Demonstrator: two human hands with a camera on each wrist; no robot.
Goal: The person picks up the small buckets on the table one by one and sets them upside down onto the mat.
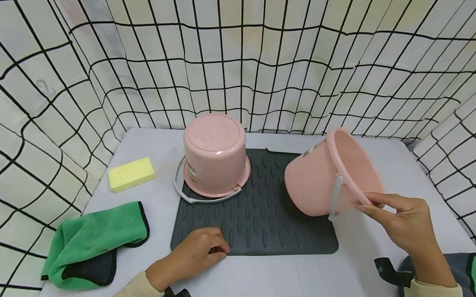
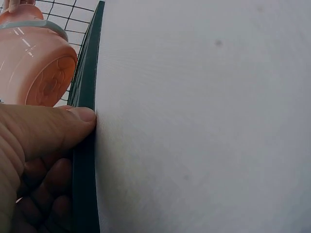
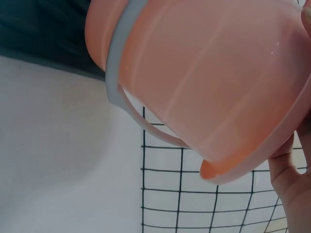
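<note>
Head view: a tilted pink bucket point(image 1: 310, 183) is at the right side of the dark mat point(image 1: 257, 228), its rim pinched between the right hand's point(image 1: 409, 220) thumb and fingers. The left hand point(image 1: 197, 252), fingers loosely curled, thumb touching the mat's near edge, rests before an upturned bucket point(image 1: 214, 154).

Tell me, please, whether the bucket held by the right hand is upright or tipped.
Tipped: in the head view, the pink bucket leans, its opening turned toward the right, while the right hand holds it.
</note>
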